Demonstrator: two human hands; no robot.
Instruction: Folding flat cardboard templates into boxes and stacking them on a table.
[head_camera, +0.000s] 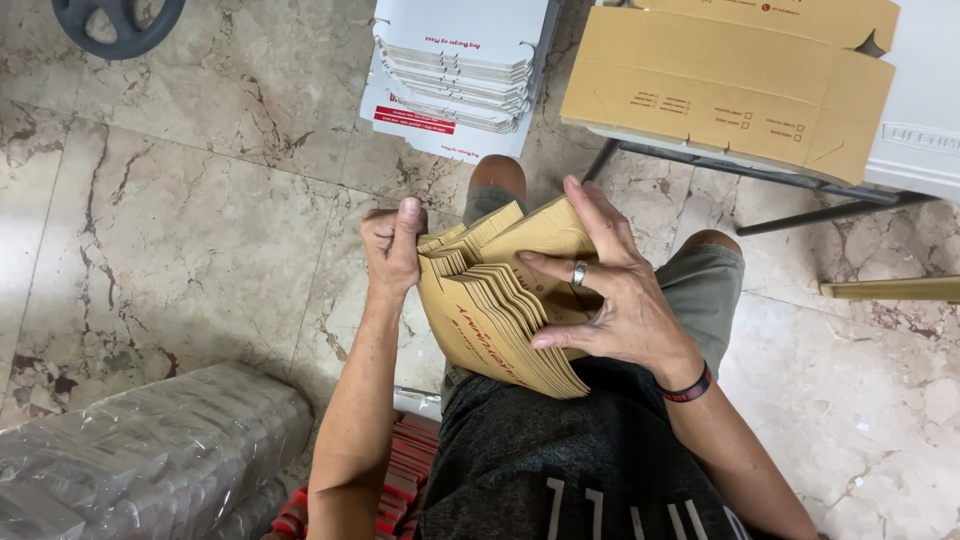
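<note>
A thick sheaf of flat brown cardboard box blanks rests on the seated person's lap — none folded up yet. The left hand clamps its far edge, thumb up; the right hand lies on top, fingers spread. Beyond, a stack of white flat boxes and brown blanks on a table — nothing holds anything.

In the centre of the frame, the left hand grips the left edge of a fanned stack of flat brown cartons, and the right hand lies spread over its top. A stack of white cartons stands at the upper middle on the marble floor.
</note>
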